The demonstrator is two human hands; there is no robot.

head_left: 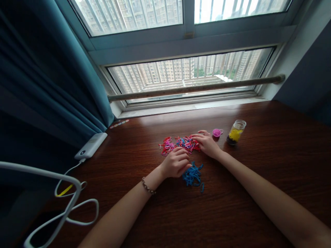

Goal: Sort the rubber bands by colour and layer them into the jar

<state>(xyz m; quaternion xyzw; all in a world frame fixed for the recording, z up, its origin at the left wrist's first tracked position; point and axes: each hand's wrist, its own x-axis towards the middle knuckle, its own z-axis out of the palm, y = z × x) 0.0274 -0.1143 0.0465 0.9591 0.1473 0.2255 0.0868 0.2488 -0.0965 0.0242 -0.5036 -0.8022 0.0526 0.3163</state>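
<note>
My left hand (176,162) is over the desk with its fingers curled together, the thumb side at the upper edge of a pile of blue loops (191,175). Anything between those fingertips is hidden. Beyond it lies a mixed heap of small red, pink and blue loops (168,146); whether they are rubber bands or clips is too small to tell. My right hand (208,144) reaches to the right end of this heap, its fingers stretched out and the fingertips touching the loops. A single blue loop (202,187) lies just apart from the blue pile.
A small pink cup with a handle (216,133) and a glass jar (236,132) with yellow and dark contents stand right of my right hand. A white power bank (91,146) with a white cable (77,206) lies left, by the blue curtain (85,89). A window rail (196,88) runs behind the desk.
</note>
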